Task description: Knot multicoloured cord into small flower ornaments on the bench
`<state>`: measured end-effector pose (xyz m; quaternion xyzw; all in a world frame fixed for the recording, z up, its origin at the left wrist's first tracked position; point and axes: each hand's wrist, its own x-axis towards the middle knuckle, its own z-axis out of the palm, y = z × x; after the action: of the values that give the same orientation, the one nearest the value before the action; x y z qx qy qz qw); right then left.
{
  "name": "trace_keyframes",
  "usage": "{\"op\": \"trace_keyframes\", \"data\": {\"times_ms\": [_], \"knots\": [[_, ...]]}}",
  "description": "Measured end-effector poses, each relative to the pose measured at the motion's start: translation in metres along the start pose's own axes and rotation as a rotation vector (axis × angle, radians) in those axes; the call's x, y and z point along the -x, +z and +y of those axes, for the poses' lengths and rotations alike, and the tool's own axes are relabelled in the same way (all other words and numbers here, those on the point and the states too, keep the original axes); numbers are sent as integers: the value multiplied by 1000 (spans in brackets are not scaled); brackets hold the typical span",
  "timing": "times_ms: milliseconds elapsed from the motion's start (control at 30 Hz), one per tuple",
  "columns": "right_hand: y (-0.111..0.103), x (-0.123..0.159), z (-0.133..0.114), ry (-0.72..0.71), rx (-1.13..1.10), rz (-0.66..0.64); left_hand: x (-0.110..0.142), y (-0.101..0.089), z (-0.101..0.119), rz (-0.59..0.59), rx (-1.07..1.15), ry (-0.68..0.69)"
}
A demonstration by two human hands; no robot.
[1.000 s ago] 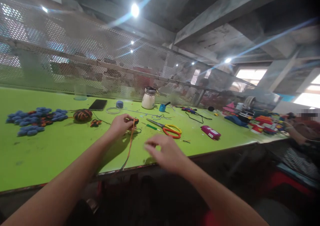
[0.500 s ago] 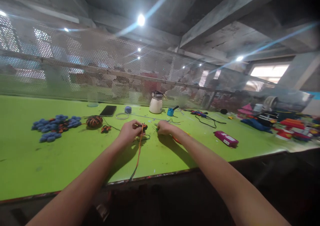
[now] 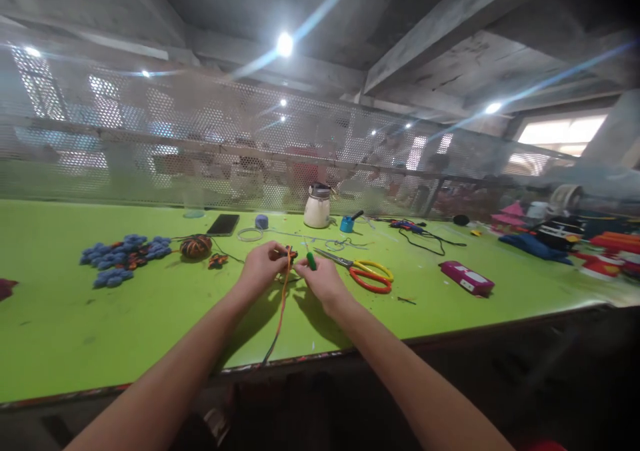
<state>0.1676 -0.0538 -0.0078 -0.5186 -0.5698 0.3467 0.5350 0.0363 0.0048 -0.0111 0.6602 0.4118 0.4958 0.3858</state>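
Note:
My left hand (image 3: 259,266) pinches a small orange-and-black crochet piece (image 3: 291,255) above the green table. From it an orange and dark yarn strand (image 3: 283,302) hangs toward the table's front edge. My right hand (image 3: 323,283) is closed on a green-handled crochet hook (image 3: 311,260), its thin shaft pointing up and away. Both hands are close together, with the fingertips beside the crochet piece. Just right of the right hand lie scissors (image 3: 371,278) with yellow and orange handles. Left of my left hand are a small orange-and-black flower (image 3: 218,261) and a striped yarn ball (image 3: 196,246).
Blue crocheted flowers (image 3: 113,254) lie at the left. Toward the back stand a phone (image 3: 223,224), a pale jug (image 3: 318,208) and a small blue pot (image 3: 347,224). A magenta packet (image 3: 467,278) rests at the right. Behind the table runs a perforated screen (image 3: 240,144).
My right hand reached to the table beside the scissors, picked up the green crochet hook and brought it back to the crochet piece. My left hand kept its hold. The view shifted slightly.

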Motion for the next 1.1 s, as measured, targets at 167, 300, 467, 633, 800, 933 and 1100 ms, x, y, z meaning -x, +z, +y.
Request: {"op": "trace_keyframes", "data": {"times_ms": [167, 300, 467, 633, 800, 933, 1100], "knots": [[13, -5, 1, 230, -260, -117, -2, -3, 0, 32, -109, 5], [-1, -6, -9, 199, -403, -153, 1, -3, 5, 5, -124, -25], [-24, -18, -9, 109, -195, 32, 4, -1, 11, -23, -80, -53], [-28, -11, -2, 2, -33, 200, 2, 1, 10, -51, 18, -84], [-19, 19, -2, -145, 76, 37, 1, 2, 7, -54, 46, -85], [-10, 28, 1, -10, 54, -115, 3, 1, 9, -29, 17, -72], [-10, 20, 11, -12, 119, -39, 5, 0, 15, -16, -16, -74]]}}
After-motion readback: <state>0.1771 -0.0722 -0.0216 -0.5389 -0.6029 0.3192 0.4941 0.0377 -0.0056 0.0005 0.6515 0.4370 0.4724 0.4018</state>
